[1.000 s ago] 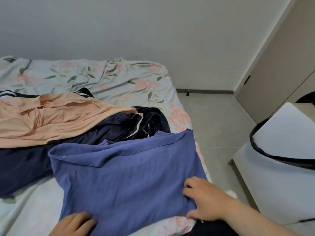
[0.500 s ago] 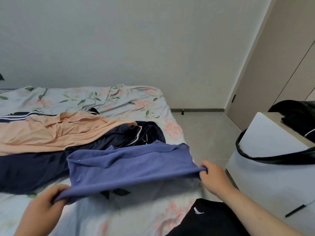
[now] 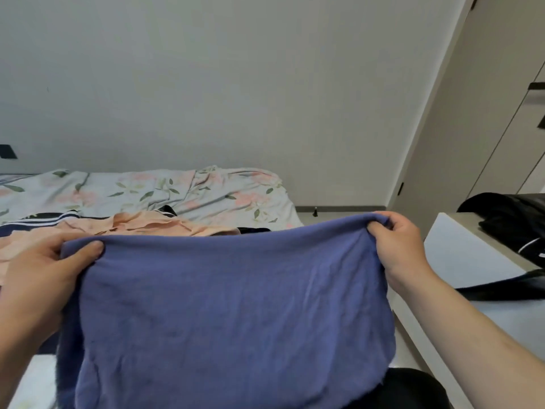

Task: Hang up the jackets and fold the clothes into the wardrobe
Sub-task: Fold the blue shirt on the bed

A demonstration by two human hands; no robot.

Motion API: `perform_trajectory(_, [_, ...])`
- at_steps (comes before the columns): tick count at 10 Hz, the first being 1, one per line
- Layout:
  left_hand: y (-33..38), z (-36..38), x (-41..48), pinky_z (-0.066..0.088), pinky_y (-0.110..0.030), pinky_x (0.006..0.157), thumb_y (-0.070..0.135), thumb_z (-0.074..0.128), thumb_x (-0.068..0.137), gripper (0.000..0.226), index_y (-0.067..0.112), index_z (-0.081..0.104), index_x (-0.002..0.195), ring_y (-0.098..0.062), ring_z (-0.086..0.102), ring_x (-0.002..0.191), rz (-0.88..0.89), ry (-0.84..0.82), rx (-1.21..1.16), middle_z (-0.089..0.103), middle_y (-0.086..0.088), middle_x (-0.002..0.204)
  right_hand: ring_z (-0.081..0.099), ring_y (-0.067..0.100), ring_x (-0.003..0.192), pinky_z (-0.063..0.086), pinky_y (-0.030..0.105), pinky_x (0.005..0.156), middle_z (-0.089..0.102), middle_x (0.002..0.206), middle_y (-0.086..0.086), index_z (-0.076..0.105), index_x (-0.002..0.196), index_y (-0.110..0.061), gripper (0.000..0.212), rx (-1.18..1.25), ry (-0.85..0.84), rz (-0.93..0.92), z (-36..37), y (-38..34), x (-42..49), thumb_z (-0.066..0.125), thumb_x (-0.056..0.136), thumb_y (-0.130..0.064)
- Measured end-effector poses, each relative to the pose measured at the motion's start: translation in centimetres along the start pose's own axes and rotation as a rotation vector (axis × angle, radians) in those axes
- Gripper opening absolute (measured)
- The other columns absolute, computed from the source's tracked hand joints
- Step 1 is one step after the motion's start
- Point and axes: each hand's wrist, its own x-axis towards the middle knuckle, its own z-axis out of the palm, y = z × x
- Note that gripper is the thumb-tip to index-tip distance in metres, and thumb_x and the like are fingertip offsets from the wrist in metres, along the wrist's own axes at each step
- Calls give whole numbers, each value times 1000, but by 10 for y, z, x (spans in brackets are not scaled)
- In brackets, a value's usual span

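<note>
Hands are both up in front of the camera on my feed, spread well apart, with the blue garment [image 3: 230, 305] stretched between them along its top edge. The left hand [image 3: 44, 270] comes in from the lower left, forearm angled upward. Its thumb [image 3: 91, 249] lies flat across the front of the cloth's upper left corner, and its other fingers are behind the fabric where I cannot see them. The right hand [image 3: 395, 246] reaches in from the lower right on a bare forearm. Its fingers [image 3: 380, 228] are curled over the upper right corner and bunch it, and it sits a little higher in the picture than the left one. Each hand is closed on a corner of that garment and carries nothing else.

The garment hangs from the two grips as a broad sheet, its top edge sagging slightly in the middle. Its lower part runs out of the bottom of the view, so I cannot tell whether it touches the bed. Behind it, on the flowered bed [image 3: 206, 190], lies a peach garment [image 3: 153, 225], with a navy striped piece [image 3: 44, 218] just beside it on the left. To my right stands a white bench [image 3: 460, 255] carrying a black jacket [image 3: 507, 219] and a black strap [image 3: 501, 286]. The wardrobe doors [image 3: 486, 113] stand beyond it, next to the wall corner.
</note>
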Motion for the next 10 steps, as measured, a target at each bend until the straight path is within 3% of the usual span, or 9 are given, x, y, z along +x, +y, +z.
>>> perform_trajectory(2, [-46, 59, -3, 48, -32, 61, 21, 72, 82, 4, 19, 72, 79, -18, 65, 73, -189, 67, 168, 72, -1, 74, 60, 22, 77, 48, 32, 70, 71, 86, 11, 72, 86, -8, 18, -196, -182, 232, 45, 73, 27, 56, 85, 0])
perform_trajectory(3, [-76, 70, 9, 43, -37, 56, 24, 70, 84, 20, 9, 65, 72, -27, 56, 61, -270, 56, 289, 65, -15, 66, 50, 20, 70, 39, 31, 63, 60, 75, 11, 70, 80, 0, 15, -280, -226, 322, 68, 110, 39, 55, 83, 1])
perform_trajectory(4, [-98, 82, 25, 47, -44, 65, 25, 68, 85, 22, 7, 64, 72, -31, 59, 69, -306, 67, 334, 66, -15, 69, 43, 19, 56, 37, 25, 49, 54, 71, 10, 67, 75, -10, 22, -238, -261, 492, 92, 130, 51, 52, 88, 1])
perform_trajectory(5, [-108, 87, 36, 48, -45, 75, 29, 67, 86, 18, 12, 66, 80, -29, 62, 79, -302, 72, 366, 69, -10, 78, 56, 20, 61, 53, 27, 53, 58, 72, 11, 65, 78, -9, 22, -113, -253, 580, 116, 142, 61, 50, 90, 2])
perform_trajectory(6, [-115, 94, 40, 47, -43, 78, 32, 66, 88, 20, 14, 67, 96, -34, 63, 92, -264, 80, 466, 68, -8, 90, 62, 18, 70, 55, 27, 61, 65, 82, 7, 65, 90, -15, 15, -64, -254, 597, 129, 153, 60, 55, 93, -4])
perform_trajectory(7, [-110, 118, 29, 47, -50, 89, 27, 69, 86, 36, 12, 60, 117, -35, 58, 105, -31, 72, 695, 65, -13, 109, 60, 18, 79, 57, 33, 76, 63, 103, 7, 60, 113, -16, 24, -137, -245, 574, 117, 171, 51, 59, 90, -10])
perform_trajectory(8, [-92, 176, 0, 48, -38, 80, 15, 69, 84, 21, 20, 64, 104, -21, 60, 93, 160, -246, 548, 65, 2, 99, 52, 18, 72, 48, 34, 70, 59, 86, 2, 63, 99, -4, 17, -289, -234, 564, 89, 184, 29, 55, 84, -8])
perform_trajectory(9, [-71, 249, -30, 48, -24, 78, 18, 66, 87, 17, 35, 62, 90, 0, 58, 86, 131, -608, 384, 61, 20, 89, 37, 18, 56, 30, 28, 56, 43, 57, -5, 46, 63, -18, 20, -425, -287, 628, 59, 196, -2, 56, 78, -11])
perform_trajectory(10, [-53, 322, -45, 48, -22, 73, 30, 59, 87, 11, 39, 59, 80, 4, 57, 81, 64, -844, 329, 61, 24, 81, 34, 19, 53, 28, 28, 52, 38, 57, 4, 45, 65, -17, 24, -412, -353, 738, 38, 200, -21, 63, 80, -20])
